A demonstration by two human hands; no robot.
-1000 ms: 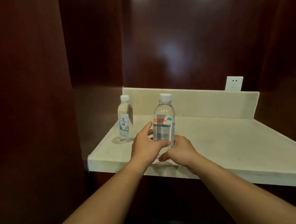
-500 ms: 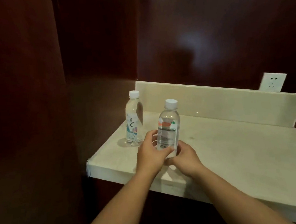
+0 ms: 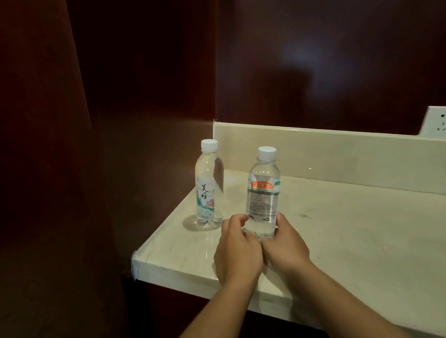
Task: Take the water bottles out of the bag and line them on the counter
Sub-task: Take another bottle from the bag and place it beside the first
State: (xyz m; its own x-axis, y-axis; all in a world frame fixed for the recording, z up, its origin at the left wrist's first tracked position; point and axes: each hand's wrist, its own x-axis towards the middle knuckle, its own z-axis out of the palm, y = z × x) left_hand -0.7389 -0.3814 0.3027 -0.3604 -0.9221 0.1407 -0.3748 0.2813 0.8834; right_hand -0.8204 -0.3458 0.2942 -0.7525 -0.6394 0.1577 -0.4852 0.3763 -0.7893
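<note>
Reaches in with both bare forearms from the lower edge, wrists close together. Wraps the left hand (image 3: pixel 237 254) round the lower left side of the orange-labelled bottle (image 3: pixel 263 192), fingers bent in a close curl, knuckles up. Cups the right hand (image 3: pixel 285 247) against the opposite lower side, fingers curled round the clear wall, so that both hands grip it at once. Holds that bottle upright, cap on top. Hides its base behind the fingers; cannot tell whether it touches the counter (image 3: pixel 373 241) beneath it.

Shows smooth, clear plastic, rounded at the shoulder, with a white ribbed cap, an orange band, and a grey panel of print too small to read.

To the left of the orange-labelled bottle and slightly farther back, well apart from both hands: a second bottle (image 3: pixel 208 186), upright on the counter, slimmer, clear, white-capped, with a pale label bearing dark brush characters and blue and pink marks.

Under the orange-labelled bottle: pale, glossy, faintly veined stone with a squared front edge. Behind it: a low backsplash (image 3: pixel 324 153) of the same stone. Far to its right and behind: a white wall socket (image 3: pixel 443 122). Behind and above it: dark reddish polished wall panels (image 3: pixel 341 48) with soft reflections.
</note>
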